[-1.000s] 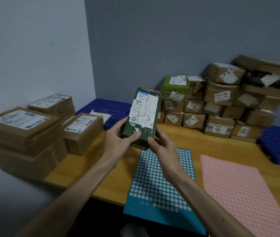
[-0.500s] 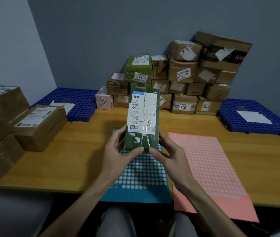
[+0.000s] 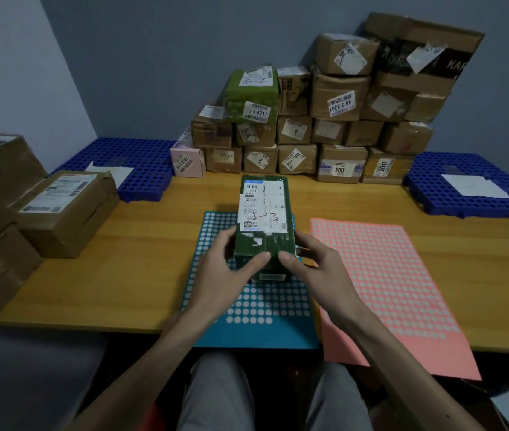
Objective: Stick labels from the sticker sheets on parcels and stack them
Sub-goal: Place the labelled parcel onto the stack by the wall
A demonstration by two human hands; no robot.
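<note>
Hands first: the left hand (image 3: 227, 275) and the right hand (image 3: 317, 270) both grip the near end of a dark green rectangular cardboard parcel (image 3: 264, 244). Their thumbs press on its top face and their fingers wrap round its 2 long sides. The parcel points away from the person, and its white printed label (image 3: 262, 209) faces up with handwriting scrawled across it. It hangs over a teal sticker sheet of white round labels (image 3: 265, 306), which lies on the wooden table (image 3: 135, 275) directly under both hands. I cannot tell whether the parcel's underside touches that sheet. Just right of the right hand lies a pink sticker sheet of white round labels (image 3: 396, 290), its near edge hanging past the table edge. Beyond the hands, against the grey wall, stands a pile of brown cardboard parcels (image 3: 340, 132) with 1 bright green box (image 3: 251, 94) among them. Well left of the left hand sit more brown labelled boxes (image 3: 66, 213). A blue perforated plastic pallet (image 3: 144, 163) lies beyond them, and a second blue pallet (image 3: 433, 194) lies far right of the right hand.
</note>
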